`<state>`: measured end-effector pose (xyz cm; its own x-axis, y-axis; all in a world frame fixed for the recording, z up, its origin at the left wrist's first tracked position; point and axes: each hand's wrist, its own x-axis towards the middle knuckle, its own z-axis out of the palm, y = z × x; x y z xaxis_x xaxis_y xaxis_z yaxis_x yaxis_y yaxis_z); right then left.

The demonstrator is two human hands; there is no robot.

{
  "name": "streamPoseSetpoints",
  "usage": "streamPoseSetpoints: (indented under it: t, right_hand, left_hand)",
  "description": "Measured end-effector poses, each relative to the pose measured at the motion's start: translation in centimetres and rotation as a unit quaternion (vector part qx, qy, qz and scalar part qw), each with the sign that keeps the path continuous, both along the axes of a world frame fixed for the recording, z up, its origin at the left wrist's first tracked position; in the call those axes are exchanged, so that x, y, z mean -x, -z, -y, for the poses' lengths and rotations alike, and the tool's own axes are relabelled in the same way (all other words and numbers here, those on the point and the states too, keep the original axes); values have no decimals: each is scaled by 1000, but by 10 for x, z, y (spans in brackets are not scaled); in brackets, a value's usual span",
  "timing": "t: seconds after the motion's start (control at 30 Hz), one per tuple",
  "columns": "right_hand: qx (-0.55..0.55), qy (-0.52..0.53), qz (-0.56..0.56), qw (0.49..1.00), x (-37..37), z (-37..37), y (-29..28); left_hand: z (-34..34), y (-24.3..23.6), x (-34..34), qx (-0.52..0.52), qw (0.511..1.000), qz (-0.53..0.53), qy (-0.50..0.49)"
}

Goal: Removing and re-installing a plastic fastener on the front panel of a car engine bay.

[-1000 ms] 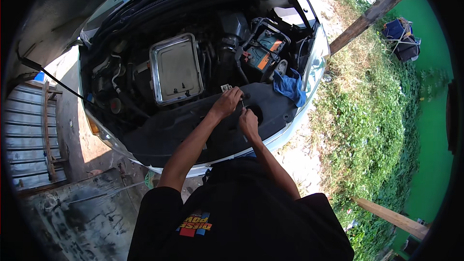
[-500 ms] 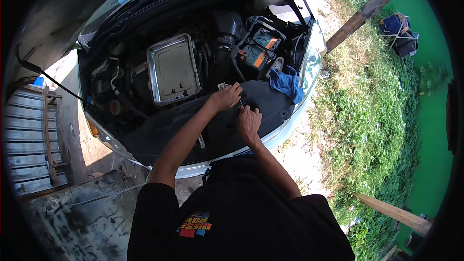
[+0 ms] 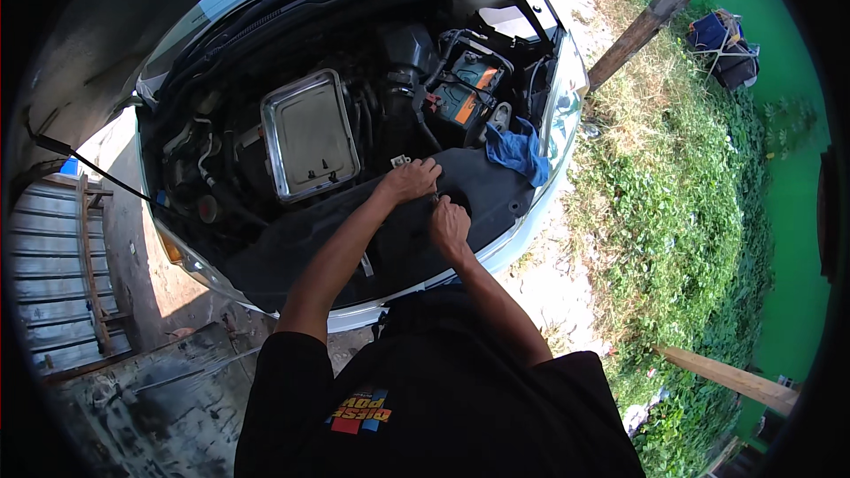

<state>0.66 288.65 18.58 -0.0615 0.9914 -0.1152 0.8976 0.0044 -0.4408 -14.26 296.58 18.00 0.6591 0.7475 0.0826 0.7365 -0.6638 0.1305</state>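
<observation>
Both hands work close together above the black plastic cover (image 3: 292, 248) at the front of the open engine bay. My left hand (image 3: 410, 181) has its fingers closed, and what they pinch is too small to name. Just below and to the right, my right hand (image 3: 451, 223) is also closed, its fingertips near a small thin piece between the hands that I cannot make out. Beyond my left hand shows a pale metal bracket (image 3: 400, 161). A shiny metal tray (image 3: 276, 155) lies on the engine, with a few small dark pieces near its front edge.
A battery (image 3: 467, 93) with a blue-green and orange casing sits at the right of the bay, a blue cloth (image 3: 518, 155) beside it. The hood's prop rod (image 3: 111, 159) rises at left. A wooden post (image 3: 655, 18) and grass (image 3: 655, 212) lie to the right.
The view has shifted slightly, so the car and tray appear turned a little. My hands stay close together in nearly the same pose; the thin piece between them shows less.
</observation>
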Motion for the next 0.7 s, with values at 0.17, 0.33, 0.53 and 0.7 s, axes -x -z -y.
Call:
streamPoseSetpoints:
  t: [0.17,0.33,0.53,0.7]
  right_hand:
    - [54,-46,12,997,-11,-15,-17]
    - [106,-16,-44,993,-32,-18,-17]
    - [55,-42,-67,995,-40,-46,-42]
    - [60,-155,-13,986,-50,-77,-46]
  left_hand:
    - [-11,-12,-3,26,999,8,23]
    - [-6,-41,-2,183,973,126,-70]
    - [9,-38,11,185,931,281,-140]
    - [15,-36,1,148,938,273,-157]
